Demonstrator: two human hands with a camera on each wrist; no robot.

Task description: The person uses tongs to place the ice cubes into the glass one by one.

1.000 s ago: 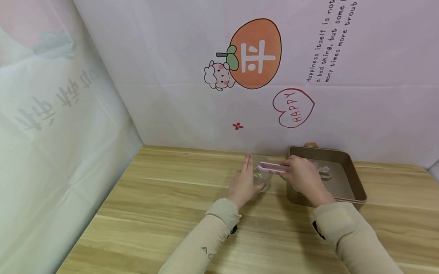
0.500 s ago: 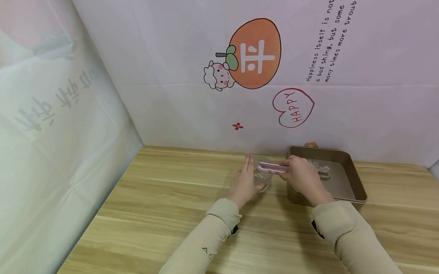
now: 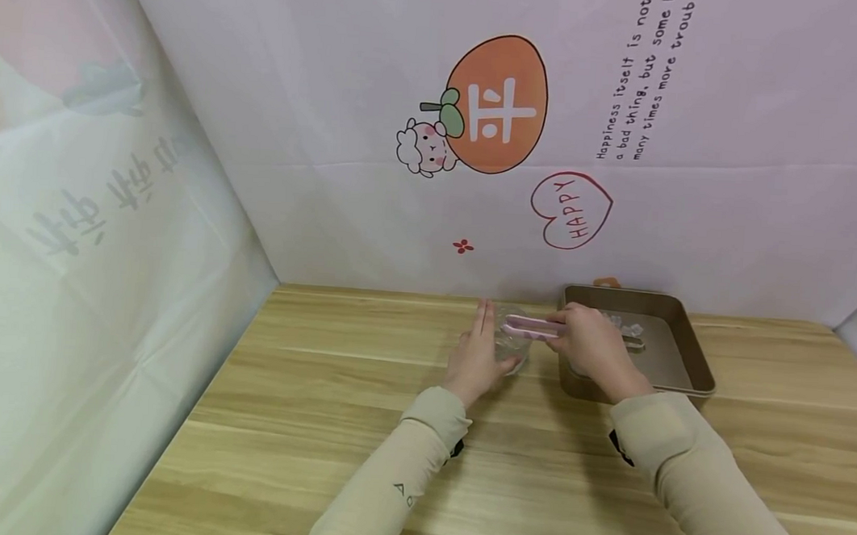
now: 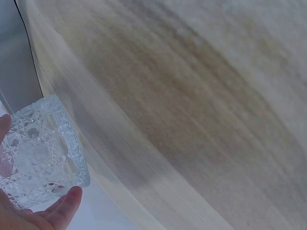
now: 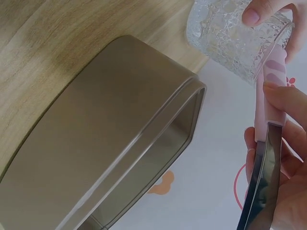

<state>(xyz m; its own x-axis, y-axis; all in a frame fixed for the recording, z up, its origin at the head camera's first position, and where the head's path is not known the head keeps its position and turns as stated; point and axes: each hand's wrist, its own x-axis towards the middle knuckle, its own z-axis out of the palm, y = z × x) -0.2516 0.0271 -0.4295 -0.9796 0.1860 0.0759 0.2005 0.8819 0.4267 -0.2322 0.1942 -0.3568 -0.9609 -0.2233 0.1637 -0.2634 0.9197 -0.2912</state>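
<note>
A clear glass cup [image 5: 230,38] with a cut, faceted pattern stands near the back of the table. My left hand [image 3: 476,359] holds it, thumb on one side and fingers on the other, as the left wrist view [image 4: 43,153] also shows. In my right hand [image 3: 592,345] is a pair of tongs [image 5: 271,105], pinched between thumb and fingers. Their pink end lies over the cup's rim, while the metal end points back over the tray. Whether the tongs hold anything in the cup cannot be made out.
Right of the cup stands a deep brown rectangular tray [image 3: 693,346], with several clear, ice-like pieces [image 3: 630,330] inside. A printed white sheet [image 3: 373,216] rises behind the wooden table [image 3: 303,439], and another hangs at the left.
Both hands, the cup and the tongs stay almost in place. The tongs' pink end shifts only very slightly over the cup.
</note>
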